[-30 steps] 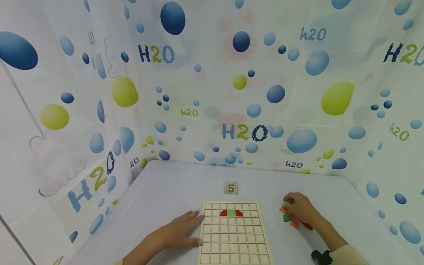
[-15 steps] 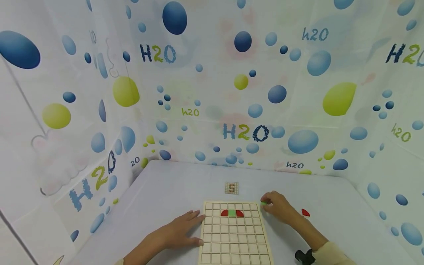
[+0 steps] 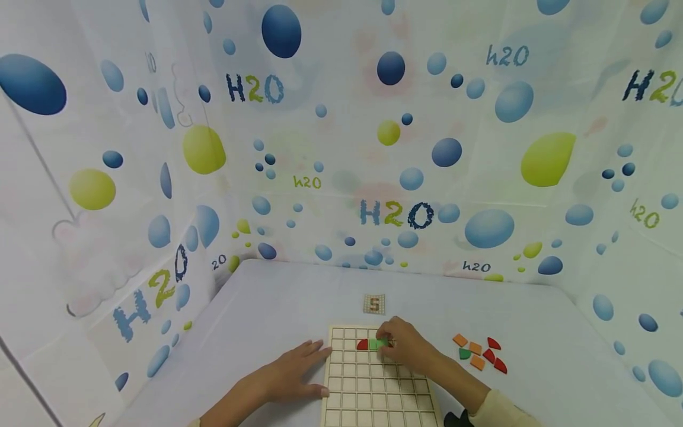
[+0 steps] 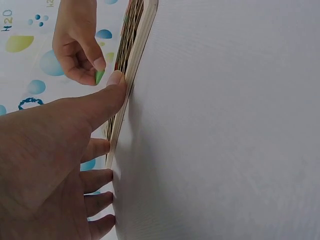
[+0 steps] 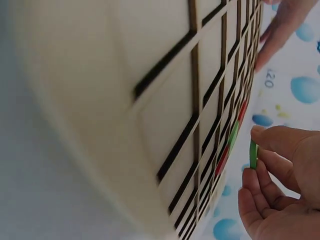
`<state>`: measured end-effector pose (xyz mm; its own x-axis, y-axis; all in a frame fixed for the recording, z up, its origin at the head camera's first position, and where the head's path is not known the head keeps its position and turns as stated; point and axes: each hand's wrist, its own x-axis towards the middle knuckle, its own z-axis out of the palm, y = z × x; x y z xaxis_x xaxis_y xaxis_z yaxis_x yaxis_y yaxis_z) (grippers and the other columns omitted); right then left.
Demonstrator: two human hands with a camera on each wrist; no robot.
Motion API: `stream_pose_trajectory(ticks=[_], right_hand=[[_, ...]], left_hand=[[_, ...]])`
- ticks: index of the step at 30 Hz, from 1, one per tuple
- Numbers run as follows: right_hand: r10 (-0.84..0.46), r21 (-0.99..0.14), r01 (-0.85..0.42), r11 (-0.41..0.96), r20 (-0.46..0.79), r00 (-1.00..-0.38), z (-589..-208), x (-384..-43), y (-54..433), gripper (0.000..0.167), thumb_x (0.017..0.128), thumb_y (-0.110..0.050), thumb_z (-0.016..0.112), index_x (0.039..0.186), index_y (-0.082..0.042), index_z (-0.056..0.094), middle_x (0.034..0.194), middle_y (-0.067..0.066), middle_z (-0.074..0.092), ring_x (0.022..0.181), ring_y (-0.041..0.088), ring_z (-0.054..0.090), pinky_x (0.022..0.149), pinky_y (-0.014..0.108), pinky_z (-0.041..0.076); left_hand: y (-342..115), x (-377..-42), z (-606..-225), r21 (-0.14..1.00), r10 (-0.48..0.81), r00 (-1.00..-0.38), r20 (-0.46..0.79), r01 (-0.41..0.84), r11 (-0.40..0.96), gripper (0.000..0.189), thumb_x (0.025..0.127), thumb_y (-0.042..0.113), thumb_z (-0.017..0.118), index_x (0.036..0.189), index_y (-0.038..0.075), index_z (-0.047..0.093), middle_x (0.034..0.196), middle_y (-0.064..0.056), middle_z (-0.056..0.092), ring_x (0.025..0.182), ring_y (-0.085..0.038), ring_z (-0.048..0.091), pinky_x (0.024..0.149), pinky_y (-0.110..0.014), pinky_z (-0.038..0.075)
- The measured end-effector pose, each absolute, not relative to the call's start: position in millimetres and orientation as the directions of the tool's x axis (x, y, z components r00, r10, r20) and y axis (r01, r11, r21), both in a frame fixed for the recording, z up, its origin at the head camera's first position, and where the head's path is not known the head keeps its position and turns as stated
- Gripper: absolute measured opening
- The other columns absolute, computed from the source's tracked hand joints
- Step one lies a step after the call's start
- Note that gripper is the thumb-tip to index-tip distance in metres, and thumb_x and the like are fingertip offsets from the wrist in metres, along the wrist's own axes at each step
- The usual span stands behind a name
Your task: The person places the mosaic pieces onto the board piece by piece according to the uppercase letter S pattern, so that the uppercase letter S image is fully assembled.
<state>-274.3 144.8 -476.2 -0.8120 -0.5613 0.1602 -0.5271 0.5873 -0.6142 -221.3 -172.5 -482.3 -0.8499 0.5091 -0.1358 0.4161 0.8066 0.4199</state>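
My left hand [image 3: 290, 375] lies with fingers spread and nearly straight, thumb and fingertips touching the left edge of a wooden grid board [image 3: 349, 385]. My right hand [image 3: 411, 349] is over the board's upper part, pinching a small green tile [image 5: 253, 154] between thumb and fingers. In the right wrist view that tile is held just off the board's face. Set in the grid's second row are a red quarter-round tile [image 5: 242, 111], a light green square tile [image 5: 233, 134] and another red quarter-round tile [image 5: 222, 160]. The right hand hides part of this row in the head view.
Right of the board lie several loose tiles: orange squares [image 3: 477, 362], red quarter-rounds [image 3: 488, 356] and one dark green piece [image 3: 465, 353]. A small gridded card [image 3: 374, 303] with a 5- or S-like figure lies beyond the board. Patterned curtains [image 3: 341, 148] enclose the white table [image 3: 288, 296].
My right hand has picked the green tile from the loose pile and carried it left, over the board's upper row. The left hand has stayed at the board's edge.
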Motion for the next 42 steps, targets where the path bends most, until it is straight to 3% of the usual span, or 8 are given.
stream_pose_trajectory(ticks=[4,13,20,31,42], right_hand=[[-0.594,-0.639,-0.529,0.558,0.137,-0.793,-477,-273,131,0.017,0.096,-0.008,0.077,0.111,-0.003,0.07,0.104,0.003,0.06,0.09,0.017,0.058,0.076,0.025,0.053],[-0.6,-0.652,-0.496,0.573,0.079,-0.796,-480,-268,113,0.016,0.096,-0.015,0.079,0.108,-0.014,0.067,0.104,-0.004,0.06,0.094,0.008,0.057,0.083,0.028,0.054],[-0.63,-0.646,-0.527,0.552,0.092,-0.771,-478,-265,111,0.009,0.095,-0.012,0.078,0.098,-0.012,0.07,0.106,-0.002,0.062,0.095,0.007,0.06,0.086,0.026,0.056],[-0.64,-0.608,-0.535,0.587,0.056,-0.766,-480,-266,109,0.008,0.095,-0.01,0.079,0.1,-0.012,0.074,0.107,-0.005,0.065,0.098,0.008,0.062,0.088,0.026,0.058],[-0.695,-0.558,-0.601,0.572,0.059,-0.716,-475,-270,112,0.01,0.096,-0.005,0.077,0.103,-0.011,0.074,0.111,-0.003,0.066,0.104,0.009,0.065,0.09,0.025,0.058]], left_hand=[[-173,-221,-483,0.407,0.508,-0.85,-0.139,0.419,0.812,0.086,0.093,0.065,0.07,0.162,0.022,0.044,0.169,-0.014,0.038,0.156,-0.042,0.034,0.12,-0.066,0.035],[-174,-220,-483,0.415,0.523,-0.843,-0.127,0.434,0.8,0.086,0.094,0.066,0.068,0.162,0.022,0.042,0.169,-0.014,0.038,0.156,-0.042,0.033,0.12,-0.067,0.035],[-174,-220,-482,0.406,0.53,-0.842,-0.104,0.45,0.795,0.087,0.094,0.066,0.068,0.163,0.02,0.042,0.169,-0.016,0.037,0.156,-0.043,0.033,0.12,-0.067,0.034],[-173,-220,-483,0.41,0.534,-0.839,-0.106,0.452,0.792,0.087,0.094,0.065,0.069,0.162,0.019,0.042,0.169,-0.016,0.038,0.156,-0.044,0.034,0.12,-0.067,0.034],[-174,-220,-485,0.412,0.531,-0.841,-0.104,0.449,0.793,0.087,0.093,0.066,0.069,0.162,0.02,0.042,0.169,-0.017,0.038,0.156,-0.044,0.033,0.12,-0.067,0.034]])
